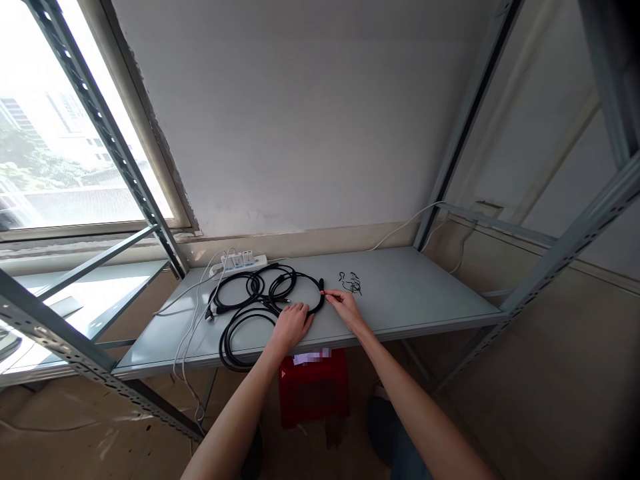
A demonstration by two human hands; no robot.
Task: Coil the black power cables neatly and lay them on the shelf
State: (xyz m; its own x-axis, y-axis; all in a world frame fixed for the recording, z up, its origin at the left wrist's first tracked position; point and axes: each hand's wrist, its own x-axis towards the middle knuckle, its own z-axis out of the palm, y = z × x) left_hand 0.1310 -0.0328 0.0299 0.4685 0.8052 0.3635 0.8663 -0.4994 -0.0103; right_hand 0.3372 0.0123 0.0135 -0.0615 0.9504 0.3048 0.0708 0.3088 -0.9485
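A coil of black cable (317, 307) lies on the grey metal shelf, nearest to both hands. My left hand (293, 327) rests palm down at the coil's front side, fingers stretched over it and thumb apart. At the coil's right edge, my right hand (345, 308) is closed in a pinch on what looks like a thin black twist tie, right against the cable; the fingertips partly hide it. Just behind that hand, several loose black twist ties (352, 283) are scattered. More looped black cables (235, 337) spread to the left, one hanging over the front edge.
A white power strip (253, 262) with plugs stands at the back left of the shelf (415, 293). White cords (193, 320) run from it over the front edge. Metal uprights (457, 133) frame both sides. Below is a red plastic stool (314, 393).
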